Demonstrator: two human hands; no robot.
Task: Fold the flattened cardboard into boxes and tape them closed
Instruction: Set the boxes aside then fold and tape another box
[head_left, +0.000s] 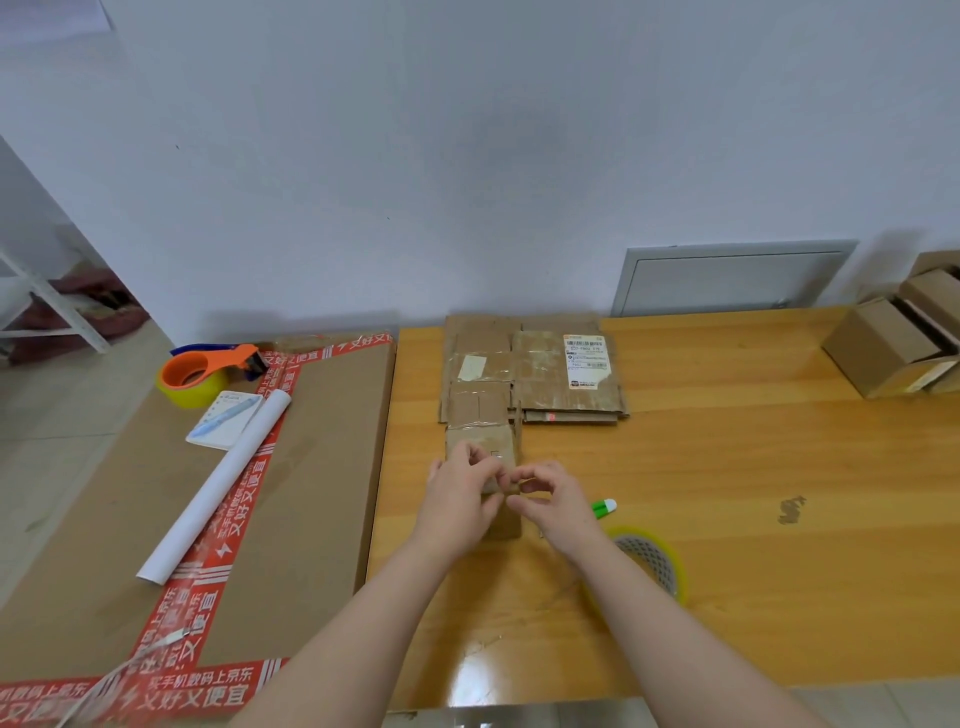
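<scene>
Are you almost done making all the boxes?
Not yet. A few boxes at the table's far right look folded already. The left hand and right hand are gripping one small cardboard piece, mid-fold. A pile of flattened cardboard waits behind it, and the tape roll lies unused.

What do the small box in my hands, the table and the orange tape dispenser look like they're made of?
Small box: brown cardboard, matte, with shiny patches that look like old clear tape. Table: wood or wood-look laminate, glossy; grain lines and glare show. Tape dispenser: likely moulded plastic, going by its smooth, uniform orange shell.
</scene>
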